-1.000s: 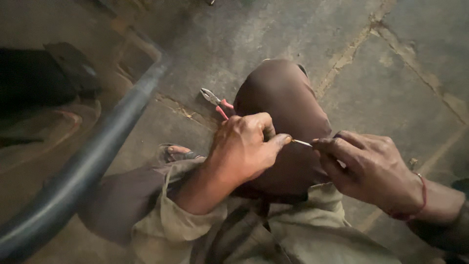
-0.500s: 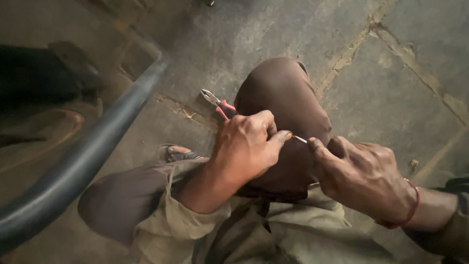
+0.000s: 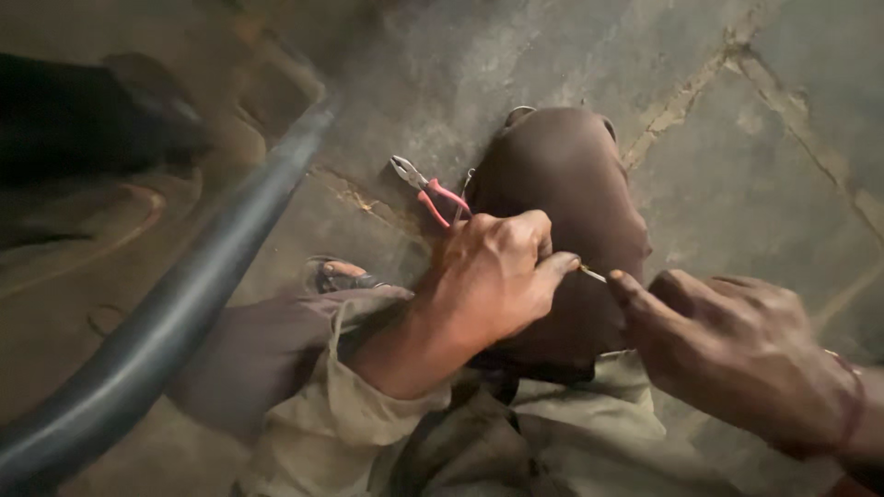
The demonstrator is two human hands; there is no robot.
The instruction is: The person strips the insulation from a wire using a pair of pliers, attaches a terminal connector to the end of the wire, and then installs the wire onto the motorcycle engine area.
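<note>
your left hand [image 3: 493,281] pinches a thin pale metal wire [image 3: 592,273] btwn thumb & forefinger, over your knee. right hand [image 3: 737,354] sits just beside the wire tip, fingers loosely curled, holding nothing. red-handled steel pliers [image 3: 425,187] lie on the cracked concrete floor [image 3: 737,120], near a thick grey rubber hose [image 3: 184,313].

dim, warm light and soft motion blur

weak yellowish light is falling from the upper right, brightening the concrete floor [image 3: 571,55] there while the left side is sinking into near-black shadow. the right hand [image 3: 737,359] is smearing with motion blur; the left hand [image 3: 488,276] is staying fairly sharp. a faint sheen is running along the dark tube [image 3: 184,313], which is blurring toward the lower-left corner. grain is softening everything, and the edges are bending slightly outward.
</note>
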